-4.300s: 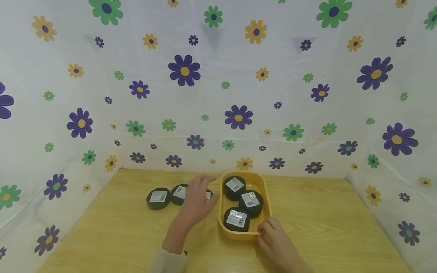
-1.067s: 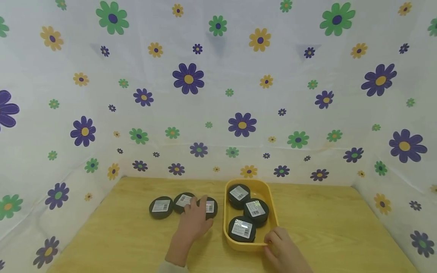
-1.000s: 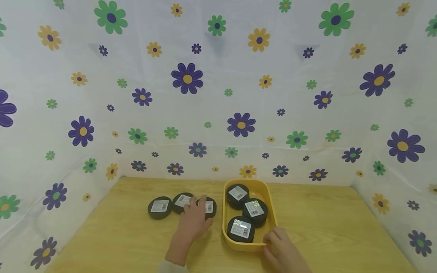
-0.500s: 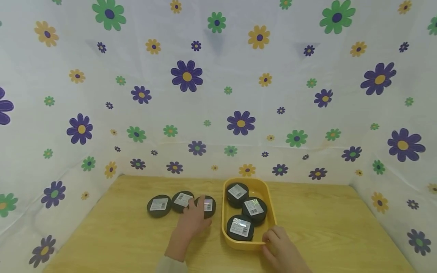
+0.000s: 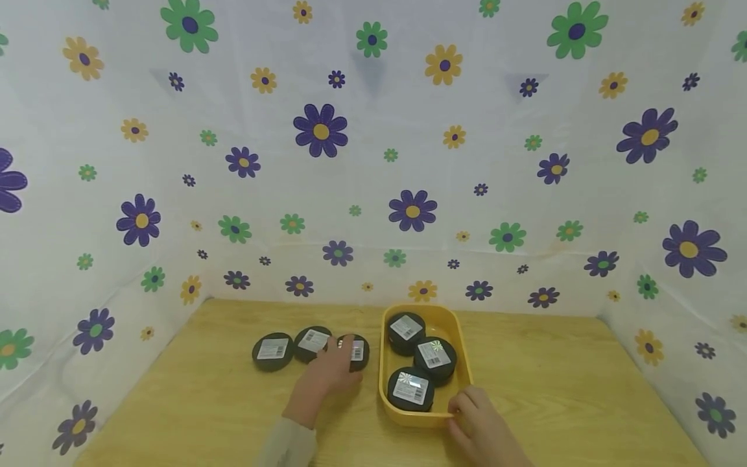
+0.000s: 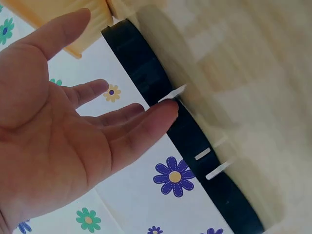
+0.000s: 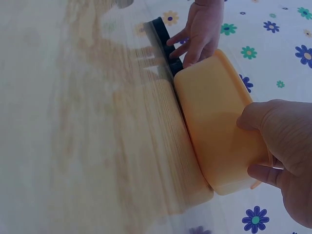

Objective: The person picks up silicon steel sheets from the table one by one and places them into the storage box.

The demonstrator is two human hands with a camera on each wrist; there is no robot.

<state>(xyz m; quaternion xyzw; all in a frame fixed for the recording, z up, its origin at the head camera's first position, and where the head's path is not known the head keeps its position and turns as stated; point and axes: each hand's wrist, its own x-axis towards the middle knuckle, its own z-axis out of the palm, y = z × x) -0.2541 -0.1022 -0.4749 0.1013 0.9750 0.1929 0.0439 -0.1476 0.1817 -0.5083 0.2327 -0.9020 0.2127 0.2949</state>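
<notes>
Flat black round discs with silver barcode labels lie in a row left of the tray: a left one, a middle one and a right one. My left hand hovers low at the right disc, partly covering it. In the left wrist view, its fingers are loosely extended, with the thumb apart; contact is hard to tell. My right hand pinches the near right corner of the yellow tray. Three labelled disc tops show inside: far, middle and near.
The wooden table stretches around the tray on both sides. A white cloth printed with flowers hangs behind it and along the left and right sides.
Since the oldest frame, my left hand has moved left from the tray's edge to the right disc. Lately it has shifted only slightly. My right hand keeps its grip on the tray.
</notes>
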